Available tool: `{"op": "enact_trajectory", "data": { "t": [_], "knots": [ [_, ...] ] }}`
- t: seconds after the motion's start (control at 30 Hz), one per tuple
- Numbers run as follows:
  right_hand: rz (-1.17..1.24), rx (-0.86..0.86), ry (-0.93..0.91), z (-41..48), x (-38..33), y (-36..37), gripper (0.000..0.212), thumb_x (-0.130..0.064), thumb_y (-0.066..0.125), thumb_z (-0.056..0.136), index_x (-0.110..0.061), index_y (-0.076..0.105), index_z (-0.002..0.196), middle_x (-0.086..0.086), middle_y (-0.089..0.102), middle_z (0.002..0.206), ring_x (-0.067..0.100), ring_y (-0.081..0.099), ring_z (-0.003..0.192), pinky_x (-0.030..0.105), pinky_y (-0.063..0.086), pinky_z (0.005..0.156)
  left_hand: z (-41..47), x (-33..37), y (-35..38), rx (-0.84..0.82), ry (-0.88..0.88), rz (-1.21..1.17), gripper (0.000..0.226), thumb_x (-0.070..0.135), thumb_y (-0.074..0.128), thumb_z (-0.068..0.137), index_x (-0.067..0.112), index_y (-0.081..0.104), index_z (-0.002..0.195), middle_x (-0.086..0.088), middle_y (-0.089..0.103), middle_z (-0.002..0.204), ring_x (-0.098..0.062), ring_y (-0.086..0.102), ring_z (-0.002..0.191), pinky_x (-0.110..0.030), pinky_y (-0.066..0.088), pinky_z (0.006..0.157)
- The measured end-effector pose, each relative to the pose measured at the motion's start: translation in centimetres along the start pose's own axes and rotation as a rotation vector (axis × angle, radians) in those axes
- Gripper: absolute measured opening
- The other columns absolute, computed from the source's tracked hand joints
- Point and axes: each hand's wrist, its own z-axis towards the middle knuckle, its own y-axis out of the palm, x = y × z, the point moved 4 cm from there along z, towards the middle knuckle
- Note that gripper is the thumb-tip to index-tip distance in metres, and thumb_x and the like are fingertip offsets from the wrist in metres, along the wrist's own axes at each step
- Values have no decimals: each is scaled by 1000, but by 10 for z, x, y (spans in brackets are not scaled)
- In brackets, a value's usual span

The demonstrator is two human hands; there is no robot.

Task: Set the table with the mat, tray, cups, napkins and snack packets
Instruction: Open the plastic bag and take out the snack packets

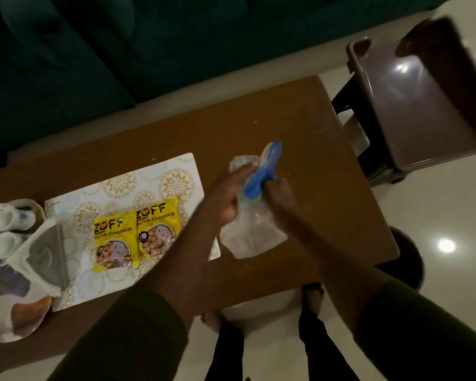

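Already the mat (127,215) is lying toward the table's (313,127) left end, carrying two snack packets (136,233); both hands (228,199) (279,199) are gripping a clear bag (252,235) of blue spoons (261,174), cups (3,229) waiting on the tray (19,323).

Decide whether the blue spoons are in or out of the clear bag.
Partly out: the blue spoons stick out above the clear bag.

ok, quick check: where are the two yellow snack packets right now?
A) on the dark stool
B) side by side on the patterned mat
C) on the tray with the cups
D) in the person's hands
B: the two yellow snack packets lie side by side on the patterned mat, while both hands are busy with a clear plastic bag holding blue spoons.
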Motion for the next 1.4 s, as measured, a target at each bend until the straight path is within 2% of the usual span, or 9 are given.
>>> {"op": "enact_trajectory", "data": {
  "t": [0.27, 0.33, 0.4, 0.53, 0.63, 0.77, 0.93, 1.1, 1.4],
  "knots": [
    [375, -160, 188, -8, 33, -34, 65, -73, 46, 83, -36, 45, 136, -5, 52, 140, 9, 60, 111, 37, 53, 82, 10, 6, -2, 521, 342, -203, 34, -8, 37, 93, 20, 48, 78, -5, 54, 84, -23, 54, 73, -31, 46, 64],
    [653, -404, 298, -15, 41, -21, 75, -83, 35, 78, -37, 49, 136, 0, 54, 141, 26, 57, 123, 59, 46, 96, 9, -3, 12, 561, 329, -92, 37, -8, 35, 91, 17, 50, 69, -5, 56, 76, -20, 52, 68, -29, 43, 59],
    [897, -510, 260, -12, 35, -19, 76, -77, 26, 86, -24, 59, 128, 7, 63, 128, 26, 61, 115, 51, 46, 100, 11, -24, 31, 493, 260, 175, 36, -4, 37, 92, 19, 58, 74, -5, 62, 81, -18, 54, 72, -31, 47, 67],
    [758, -293, 279, 0, 31, -45, 42, -46, 48, 96, -15, 61, 120, 13, 65, 112, 27, 65, 99, 43, 51, 91, 17, -59, 79, 341, 173, 525, 37, 16, 42, 101, 9, 48, 137, -10, 59, 131, -19, 60, 116, -26, 50, 95],
    [651, -66, 270, 6, 48, -78, 39, -24, 51, 98, -9, 53, 133, 13, 64, 120, 27, 64, 107, 43, 53, 93, 21, -49, 121, 280, 334, 434, 41, 36, 37, 100, 18, 46, 136, 6, 59, 108, 3, 63, 91, -20, 47, 73],
    [511, 213, 162, -3, 69, -158, 26, -5, 58, 88, -3, 61, 113, 24, 65, 111, 35, 66, 96, 38, 56, 74, 27, -64, 168, 34, 434, 991, 78, 21, 69, 83, 28, 26, 147, -9, 32, 150, -21, 41, 132, -30, 45, 91],
    [557, 532, 191, -19, 118, -263, 31, -5, 61, 88, -26, 53, 109, 10, 60, 112, 21, 65, 87, 25, 56, 56, 18, -106, 237, -379, -44, 470, 70, 8, 68, 87, 25, 33, 145, -10, 52, 141, -26, 59, 119, -43, 54, 94],
    [224, 879, 205, -43, 177, -345, 36, -14, 65, 82, -12, 52, 117, 2, 61, 105, 22, 61, 97, 28, 48, 77, 28, -138, 301, -386, 12, 616, 55, 8, 62, 92, 17, 40, 141, -12, 52, 137, -22, 56, 118, -34, 52, 92],
    [5, 747, 348, -17, 320, -346, 58, -29, 79, 67, -17, 50, 116, 1, 59, 111, 22, 59, 105, 29, 47, 84, 69, -176, 298, -309, 88, 670, 26, 11, 59, 94, 12, 59, 120, -15, 63, 118, -25, 68, 102, -37, 58, 89]
  ]
}}
